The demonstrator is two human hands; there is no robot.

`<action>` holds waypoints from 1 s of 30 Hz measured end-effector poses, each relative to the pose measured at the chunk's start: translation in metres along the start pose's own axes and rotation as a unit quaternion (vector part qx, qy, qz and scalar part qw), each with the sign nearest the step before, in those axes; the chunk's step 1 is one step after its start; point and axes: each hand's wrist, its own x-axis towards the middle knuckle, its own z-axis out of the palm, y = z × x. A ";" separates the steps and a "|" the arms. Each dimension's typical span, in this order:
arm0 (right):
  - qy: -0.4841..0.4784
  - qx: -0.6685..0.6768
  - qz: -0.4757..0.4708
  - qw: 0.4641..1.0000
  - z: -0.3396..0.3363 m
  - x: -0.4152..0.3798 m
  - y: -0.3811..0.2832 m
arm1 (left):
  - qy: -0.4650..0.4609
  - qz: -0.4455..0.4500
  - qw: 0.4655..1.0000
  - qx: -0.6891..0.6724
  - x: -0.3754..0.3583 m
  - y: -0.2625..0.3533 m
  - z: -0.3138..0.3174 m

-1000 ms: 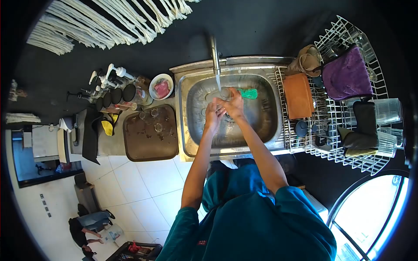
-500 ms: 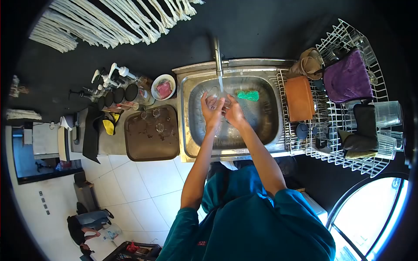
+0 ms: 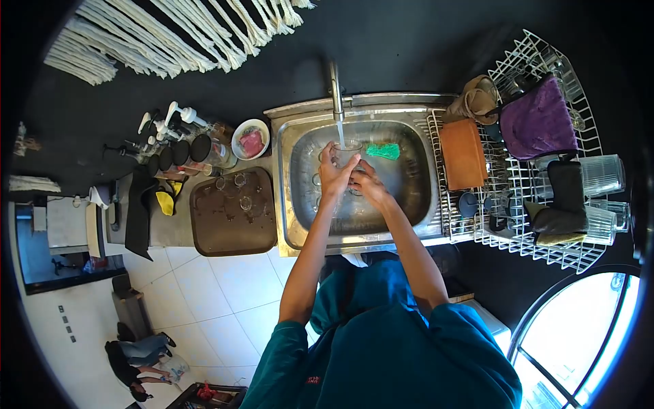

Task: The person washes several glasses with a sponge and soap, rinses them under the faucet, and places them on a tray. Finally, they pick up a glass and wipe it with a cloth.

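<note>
Under the running tap (image 3: 337, 102), a clear drinking glass (image 3: 349, 147) is held with its rim toward the stream. My left hand (image 3: 335, 174) is wrapped round the glass's left side, thumb across the front. Curled fingers of my right hand (image 3: 368, 183) press at the lower right of the same glass; its base is partly hidden by both hands. A green scrubbing pad (image 3: 383, 150) lies in the metal sink (image 3: 409, 204), just right of the glass. Other clear glassware shows faintly in the basin, left of and below my hands.
On the left are a brown tray (image 3: 228, 232) with several small glasses, a white bowl (image 3: 238, 140) with a pink item, and pump bottles (image 3: 180, 114). At right, a white wire rack (image 3: 501, 240) bears cloths and glasses. A person (image 3: 129, 365) is at the far lower left.
The glass has tilted more upright, and its rim now shows under the stream. My right hand has moved slightly lower, its fingers now curled at the glass's lower part.
</note>
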 end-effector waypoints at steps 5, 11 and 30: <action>-0.053 -0.076 0.026 0.995 -0.014 -0.008 0.010 | -0.012 -0.001 1.000 0.006 -0.006 -0.003 -0.006; -0.028 -0.115 0.006 0.993 -0.025 -0.018 0.037 | -0.058 0.058 0.976 0.202 -0.012 -0.008 -0.008; 0.118 -0.232 0.113 0.959 -0.058 -0.031 0.127 | -0.027 -0.059 0.980 0.189 -0.096 -0.072 -0.165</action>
